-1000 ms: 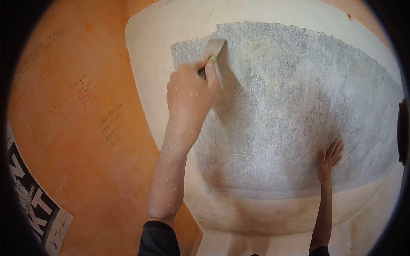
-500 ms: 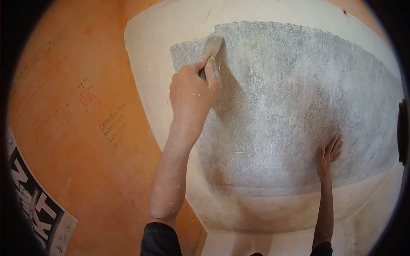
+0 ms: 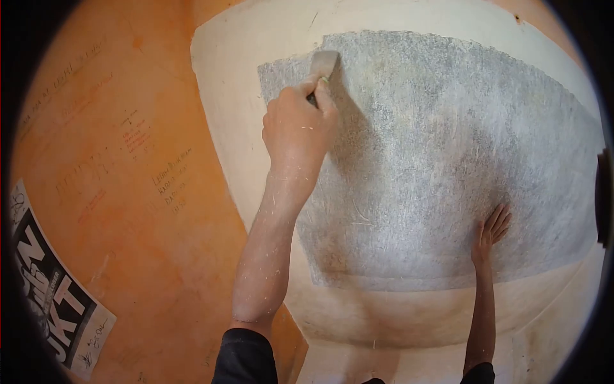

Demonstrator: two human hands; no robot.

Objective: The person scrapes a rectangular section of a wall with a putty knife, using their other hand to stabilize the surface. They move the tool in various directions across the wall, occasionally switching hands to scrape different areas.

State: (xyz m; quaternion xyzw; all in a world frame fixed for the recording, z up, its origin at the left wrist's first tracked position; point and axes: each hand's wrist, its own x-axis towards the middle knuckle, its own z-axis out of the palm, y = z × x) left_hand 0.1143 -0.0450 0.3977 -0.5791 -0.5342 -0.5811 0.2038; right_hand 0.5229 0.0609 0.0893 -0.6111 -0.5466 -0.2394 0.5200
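My left hand (image 3: 300, 118) is closed around the handle of a putty knife (image 3: 326, 63), raised at the upper left of the wall patch. The knife's wide blade points up and meets the surface near the patch's upper-left edge. Most of the handle is hidden by my fingers. The patch (image 3: 422, 147) is rough, mottled grey, with a ragged border against smooth off-white wall (image 3: 236, 128). Lower right, my right hand (image 3: 491, 229) lies flat on the grey patch, fingers stretched out and holding nothing. Pale flecks dot my left forearm.
An orange wall (image 3: 121, 230) with handwriting meets the off-white surface at the left. A black and white poster (image 3: 57, 288) hangs at lower left. Below the patch, the pale wall curves to a ledge-like edge (image 3: 396, 342). A dark object (image 3: 603, 198) sits at the far right.
My left hand and the putty knife have shifted slightly right in the view, the blade a little higher. My right hand stays on the patch almost unmoved. The view itself has tilted slightly.
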